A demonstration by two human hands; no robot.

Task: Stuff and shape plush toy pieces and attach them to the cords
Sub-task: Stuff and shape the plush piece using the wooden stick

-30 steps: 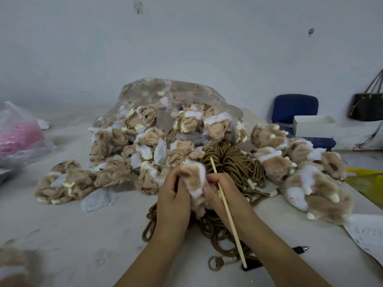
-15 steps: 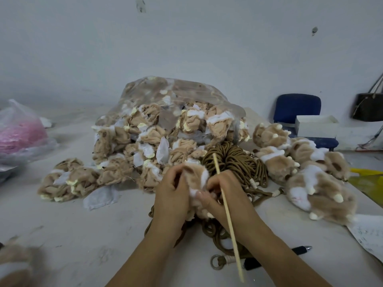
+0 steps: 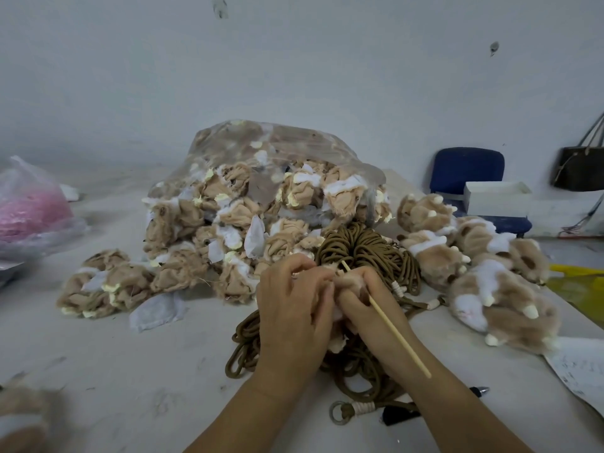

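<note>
Here, the left hand (image 3: 294,308) and right hand (image 3: 366,299) both clutched one tan plush piece (image 3: 347,278) between them, just above the coiled brown cords (image 3: 359,243) on the tabletop (image 3: 147,371); the right hand also pinched a thin wooden stick (image 3: 387,320).

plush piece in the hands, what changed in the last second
The tan-and-white plush toy piece, which stood up between the hands, is squeezed down and mostly covered as the left hand and right hand closed around it. The thin wooden stick stays in the right hand; the brown cord bundle is unmoved.
</note>
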